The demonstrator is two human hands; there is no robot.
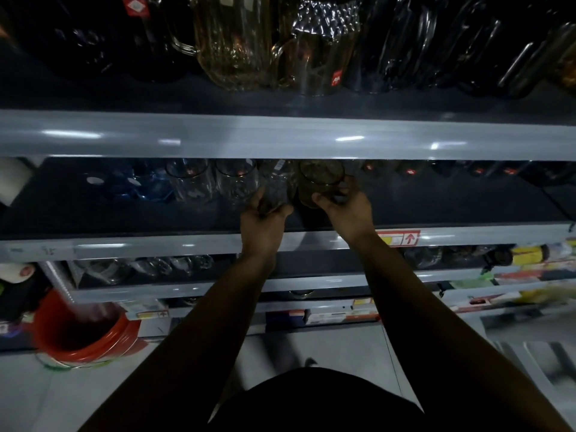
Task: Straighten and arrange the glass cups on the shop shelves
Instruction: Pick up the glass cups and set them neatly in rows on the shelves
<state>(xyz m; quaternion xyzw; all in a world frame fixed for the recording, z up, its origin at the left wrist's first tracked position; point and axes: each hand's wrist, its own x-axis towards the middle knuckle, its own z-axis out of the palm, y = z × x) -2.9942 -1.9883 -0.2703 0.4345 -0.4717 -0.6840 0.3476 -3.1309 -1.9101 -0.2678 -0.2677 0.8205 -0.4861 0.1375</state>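
dim shop aisle, head view looking down a rack of shelves. we see both arms reaching to the middle shelf (436, 201), a dark board with a pale grey front edge.

left hand (265, 215) – fingers and thumb curled round a clear patterned glass cup (276, 187), gripping it low on its body. right hand (347, 207) grips a smoky amber glass cup (321, 180), thumb on its near side, fingers wrapped round its right side. the two cups stand just beside each other, close under the grey front lip of the upper shelf (280, 135). we cannot tell whether their bases rest on the board or are lifted off it.

left of the held pair we note two plain clear glass cups (190, 182) side by side and upright, then a cluster of blue glassware (146, 187) farther left. right of the amber cup, a row of dark glasses with small red stickers (411, 171) runs toward the shelf's end.

on the upper shelf: large clear glass jugs with handles (232, 42), one with a red label.

below – a red-arrow price tag (400, 238) on the middle shelf's edge just right of the right wrist, more clear glassware (140, 269) on the lower shelf, and a red plastic bucket (78, 332) on the pale floor at lower left.
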